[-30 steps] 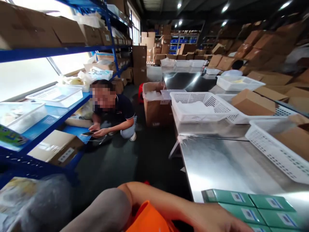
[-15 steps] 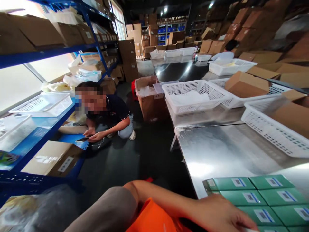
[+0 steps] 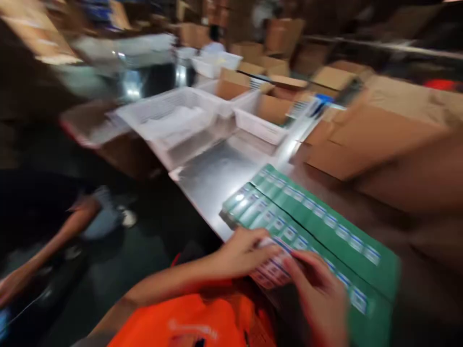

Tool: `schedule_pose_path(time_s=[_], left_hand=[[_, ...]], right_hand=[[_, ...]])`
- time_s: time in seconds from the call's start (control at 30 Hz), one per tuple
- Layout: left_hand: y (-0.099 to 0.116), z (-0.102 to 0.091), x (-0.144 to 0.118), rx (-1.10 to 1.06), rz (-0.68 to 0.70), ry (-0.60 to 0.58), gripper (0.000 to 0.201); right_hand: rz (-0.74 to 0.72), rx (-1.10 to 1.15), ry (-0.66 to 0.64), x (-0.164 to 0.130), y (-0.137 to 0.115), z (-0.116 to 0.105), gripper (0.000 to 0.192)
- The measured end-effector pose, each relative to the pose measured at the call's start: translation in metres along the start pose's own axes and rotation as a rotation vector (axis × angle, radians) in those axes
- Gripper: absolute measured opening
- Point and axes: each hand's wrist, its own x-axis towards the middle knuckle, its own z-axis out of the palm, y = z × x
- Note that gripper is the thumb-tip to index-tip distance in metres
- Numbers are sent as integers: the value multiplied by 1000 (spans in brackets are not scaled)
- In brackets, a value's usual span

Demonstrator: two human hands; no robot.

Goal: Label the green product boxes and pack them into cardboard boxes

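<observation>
Between my two hands is a whitish sheet of barcode labels (image 3: 269,272), printed in blue and dark and blurred by motion. My left hand (image 3: 246,253) pinches its upper left edge with thumb and fingers. At the sheet's right side is my right hand (image 3: 320,289), its thumb and fingers closed on the edge. Just beyond both hands lie two long rows of green boxes (image 3: 307,212) on the metal table (image 3: 217,168). White and blue labels show along the tops of these boxes.
White plastic baskets (image 3: 170,115) and open cardboard boxes (image 3: 379,130) stand farther along and to the right. At the left, a crouching person's arm (image 3: 68,231) reaches low beside the table. A lined carton (image 3: 119,149) sits at the table's left side.
My view has swung right and down, bringing the rows of green boxes and both hands into sight. The label sheet now shows between my hands; before, only my left hand was visible.
</observation>
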Motion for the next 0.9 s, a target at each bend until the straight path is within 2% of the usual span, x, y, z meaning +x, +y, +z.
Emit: schedule_pose_path(time_s=[0.03,0.1,0.2,0.27,0.43,0.53,0.63,0.7,0.77,0.83,0.87,0.9], left_hand=[[-4,-1,2,-19,-16,-58,33],[-12,-1,10,1,-57,-94,38],[-16,2,13,25,-101,-131,43],[-15,5,9,34,-130,-142,44],[-12,10,6,77,-142,-105,44],[-13,11,7,-6,-159,-126,45],[-15,11,4,-152,-308,-190,47],[-18,11,1,-199,-433,-198,47],[-21,10,-1,-209,-523,-182,47],[-23,12,-3,-210,-571,-161,47],[-24,14,-4,-209,-583,-146,47],[-24,16,-5,-208,-593,-132,47]], right_hand=[[71,28,77,-5,2,-7,23],[191,162,161,-8,5,-15,29],[275,247,175,-10,6,-20,30],[275,224,155,-13,4,-22,25],[39,64,102,-13,-1,-25,13],[-127,11,102,-16,-2,-23,5],[-378,-14,58,-29,0,-27,12],[-409,38,121,-39,4,-42,7],[-294,81,332,-47,11,-69,5],[-94,45,575,-51,21,-103,12],[22,14,646,-52,27,-120,17],[140,-7,663,-52,33,-136,22]])
